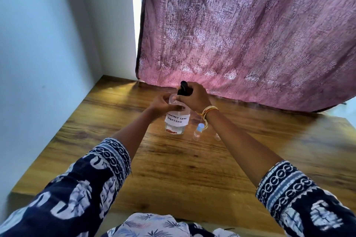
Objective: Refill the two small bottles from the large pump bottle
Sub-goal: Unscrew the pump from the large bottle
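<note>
Both hands on the large pump bottle (176, 119), mid-table: left hand (163, 105) wraps its clear shoulder, right hand (194, 96) curls around the black pump head (184, 88). Nearly empty, probably light and tippy; hold the body. Small bottle (198, 131) stands just right.

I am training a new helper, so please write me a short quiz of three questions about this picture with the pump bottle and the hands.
1. True or false: the large pump bottle lies on its side on the wooden table.
2. Which hand is on the black pump head? A) the left hand B) the right hand C) neither hand
3. Fill in: the bottle's white label reads "CONTACT LENS ____".

Key
1. False. It stands upright.
2. B. The right hand grips the pump head, while the left hand holds the shoulder of the bottle. One small bottle stands just right of it, partly behind the right wrist.
3. SOLUTION.
</note>
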Demonstrator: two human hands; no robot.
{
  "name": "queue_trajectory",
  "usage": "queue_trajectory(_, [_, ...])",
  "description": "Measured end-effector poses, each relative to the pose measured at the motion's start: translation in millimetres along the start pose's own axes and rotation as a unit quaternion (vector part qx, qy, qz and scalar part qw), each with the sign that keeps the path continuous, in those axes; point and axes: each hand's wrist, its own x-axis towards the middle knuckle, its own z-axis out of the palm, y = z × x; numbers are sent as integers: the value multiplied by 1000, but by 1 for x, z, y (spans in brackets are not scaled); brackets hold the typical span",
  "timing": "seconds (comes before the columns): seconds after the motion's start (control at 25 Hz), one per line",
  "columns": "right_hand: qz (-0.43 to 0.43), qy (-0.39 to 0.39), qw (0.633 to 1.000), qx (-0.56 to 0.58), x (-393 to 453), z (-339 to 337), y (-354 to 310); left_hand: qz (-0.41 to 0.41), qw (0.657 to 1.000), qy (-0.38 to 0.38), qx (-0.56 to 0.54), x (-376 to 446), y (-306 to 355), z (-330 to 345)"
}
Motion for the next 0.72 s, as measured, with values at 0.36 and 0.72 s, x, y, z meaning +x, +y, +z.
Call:
queue_trajectory(0.36, [37, -43, 992, 113, -1, -6, 3, 13, 1000, -1, -17, -2, 2, 2])
queue_trajectory(0.72, [49, 1, 990, 133, 1, -4, 9, 7, 1000, 3, -16, 1, 0, 2])
